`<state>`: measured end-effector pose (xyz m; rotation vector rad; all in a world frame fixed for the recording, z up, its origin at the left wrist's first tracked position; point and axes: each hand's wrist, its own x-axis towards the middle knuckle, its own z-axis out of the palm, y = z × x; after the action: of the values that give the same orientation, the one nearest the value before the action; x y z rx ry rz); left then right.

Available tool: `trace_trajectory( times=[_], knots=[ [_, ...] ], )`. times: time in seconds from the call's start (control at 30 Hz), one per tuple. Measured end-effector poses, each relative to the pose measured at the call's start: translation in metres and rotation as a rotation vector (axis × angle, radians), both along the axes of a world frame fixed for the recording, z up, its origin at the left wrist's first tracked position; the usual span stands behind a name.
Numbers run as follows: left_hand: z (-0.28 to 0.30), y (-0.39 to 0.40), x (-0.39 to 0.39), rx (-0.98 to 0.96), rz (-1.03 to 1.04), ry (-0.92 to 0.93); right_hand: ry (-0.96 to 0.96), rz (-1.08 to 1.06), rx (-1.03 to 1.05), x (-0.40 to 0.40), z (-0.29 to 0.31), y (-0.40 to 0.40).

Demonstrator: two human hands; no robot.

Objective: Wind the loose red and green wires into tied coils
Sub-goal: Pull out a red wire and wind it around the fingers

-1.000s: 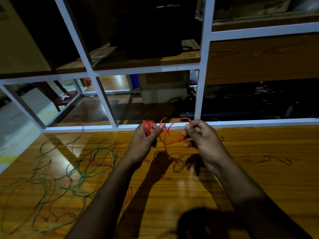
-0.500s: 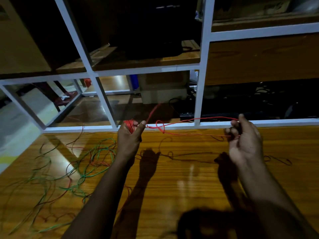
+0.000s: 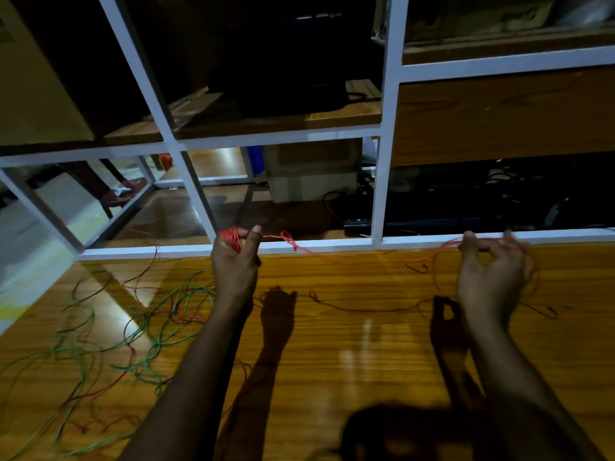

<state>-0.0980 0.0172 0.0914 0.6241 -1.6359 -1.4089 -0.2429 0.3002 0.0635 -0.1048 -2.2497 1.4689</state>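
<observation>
Bare wooden tabletop [image 3: 366,344] btwn left hand [image 3: 235,264] & right hand [image 3: 491,274], crossed only by taut red wire [image 3: 319,252]. White frame rail [image 3: 332,245] blocks just beyond both. Loose wire tangle [image 3: 133,327] left of left hand.

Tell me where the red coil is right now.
In the head view, the red coil sits left of centre, gripped in the left hand above the wooden table, just before the white frame rail.

— What kind of place was shown?

— A dim workshop or storeroom. A varnished wooden workbench [image 3: 366,344] carried loose red and green wires [image 3: 139,327], and a white metal rack [image 3: 386,134] behind it held wooden shelves, a cardboard box [image 3: 312,174] and dark cables.
</observation>
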Motion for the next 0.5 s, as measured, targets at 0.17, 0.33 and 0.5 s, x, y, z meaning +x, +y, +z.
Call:
trace_trajectory(
  times=[0.17, 0.33, 0.5],
  knots=[
    [0.009, -0.002, 0.003, -0.039, -0.095, -0.010, -0.199, 0.232, -0.093, 0.016, -0.007, -0.012],
    [0.013, 0.019, 0.001, -0.009, -0.183, -0.002, -0.311, 0.504, -0.046, 0.044, 0.001, -0.039],
    [0.011, 0.041, -0.003, -0.009, -0.255, 0.021, -0.051, 0.813, -0.042, 0.070, 0.046, -0.058]
  ],
)
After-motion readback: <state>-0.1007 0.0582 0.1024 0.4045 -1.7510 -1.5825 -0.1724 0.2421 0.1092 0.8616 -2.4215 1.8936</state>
